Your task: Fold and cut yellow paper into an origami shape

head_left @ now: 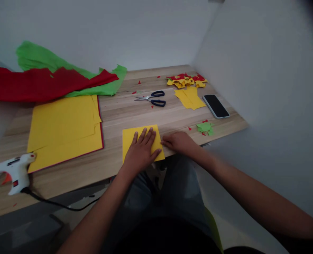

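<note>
A small yellow paper square lies at the front edge of the wooden table. My left hand lies flat on it, fingers spread, pressing it down. My right hand rests on the table at the paper's right edge, fingertips touching that edge. Neither hand grips anything else.
Black-handled scissors lie behind the paper. A stack of large yellow sheets sits left, with red and green crepe paper behind. A glue gun stands front left. A phone, yellow pieces and scraps lie right.
</note>
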Available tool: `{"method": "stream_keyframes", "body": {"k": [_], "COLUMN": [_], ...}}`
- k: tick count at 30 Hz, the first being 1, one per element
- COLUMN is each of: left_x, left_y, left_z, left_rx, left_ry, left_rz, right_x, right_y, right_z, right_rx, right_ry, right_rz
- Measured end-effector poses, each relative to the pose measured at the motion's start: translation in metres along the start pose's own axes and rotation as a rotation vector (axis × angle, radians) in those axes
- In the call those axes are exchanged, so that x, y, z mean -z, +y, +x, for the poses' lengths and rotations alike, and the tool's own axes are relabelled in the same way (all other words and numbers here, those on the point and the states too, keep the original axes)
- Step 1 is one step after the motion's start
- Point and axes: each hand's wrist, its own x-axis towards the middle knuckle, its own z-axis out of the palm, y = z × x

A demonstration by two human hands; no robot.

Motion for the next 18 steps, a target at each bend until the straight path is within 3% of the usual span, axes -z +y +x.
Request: {"method": "stream_keyframes", "body": {"k": [18], "left_x": [-0.0007], "left_y": [-0.0011], "left_z": [0.0006], "left_rx": [-0.002], "left_ry": [0.015], "left_rz": [-0.010], "right_x": [-0.0070], "right_y": [0.0029], "right_z": [-0.0079], "right_rx": [0.043], "right_ry": [0.003], "right_rz": [0.014]}}
